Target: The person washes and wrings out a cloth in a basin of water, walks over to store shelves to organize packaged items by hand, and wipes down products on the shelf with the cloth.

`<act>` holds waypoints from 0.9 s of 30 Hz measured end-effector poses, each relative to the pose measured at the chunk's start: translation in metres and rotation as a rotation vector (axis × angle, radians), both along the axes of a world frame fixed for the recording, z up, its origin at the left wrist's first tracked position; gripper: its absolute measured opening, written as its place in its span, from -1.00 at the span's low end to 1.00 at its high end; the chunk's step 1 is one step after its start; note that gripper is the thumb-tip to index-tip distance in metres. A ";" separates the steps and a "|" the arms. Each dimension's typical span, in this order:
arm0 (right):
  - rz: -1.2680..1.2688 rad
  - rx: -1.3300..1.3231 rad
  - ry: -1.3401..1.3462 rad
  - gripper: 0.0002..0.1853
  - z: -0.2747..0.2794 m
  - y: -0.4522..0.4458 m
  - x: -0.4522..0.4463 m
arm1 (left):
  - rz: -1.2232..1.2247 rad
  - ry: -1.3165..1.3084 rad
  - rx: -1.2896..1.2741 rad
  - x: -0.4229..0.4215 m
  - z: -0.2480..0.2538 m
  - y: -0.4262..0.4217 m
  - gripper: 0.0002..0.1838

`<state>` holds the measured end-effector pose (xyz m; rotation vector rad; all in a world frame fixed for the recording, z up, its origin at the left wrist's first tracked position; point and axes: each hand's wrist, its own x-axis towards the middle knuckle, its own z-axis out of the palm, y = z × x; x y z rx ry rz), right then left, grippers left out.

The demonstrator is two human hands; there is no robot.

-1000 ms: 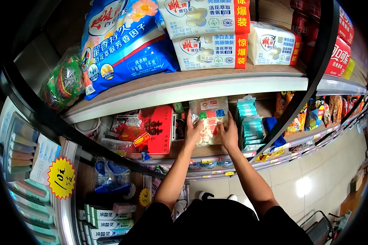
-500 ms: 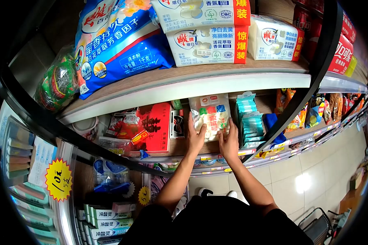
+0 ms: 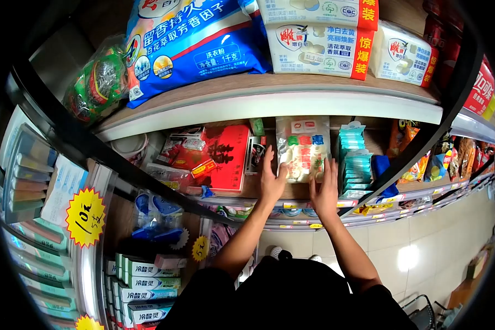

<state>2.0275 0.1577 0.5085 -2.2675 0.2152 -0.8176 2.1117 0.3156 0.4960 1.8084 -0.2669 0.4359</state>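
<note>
Clear packet (image 3: 302, 149) lies at 12 o'clock, seemingly set down on lower shelf (image 3: 296, 192); left hand (image 3: 272, 184) and right hand (image 3: 325, 193) are apart, unclasped; full release is unconfirmed.

Clock centre: plastic bag (image 3: 302, 151) on lower shelf (image 3: 297, 191). Nine o'clock: box (image 3: 231, 159), little packets (image 3: 194, 144) on its left part. Three o'clock, near: sachet pile (image 3: 355, 165); farther out: snack bags (image 3: 437, 159). Twelve, upper shelf (image 3: 231, 89): soap packs (image 3: 316, 49), one on other. Between ten and eleven, same shelf: washing powder bag (image 3: 203, 47). Between seven and eight, low down: toothpaste boxes (image 3: 148, 283), stacked.
</note>
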 end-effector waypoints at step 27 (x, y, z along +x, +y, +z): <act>-0.013 -0.263 0.036 -0.59 -0.008 -0.241 -0.075 | 0.395 0.165 0.866 0.040 -0.020 0.032 -0.26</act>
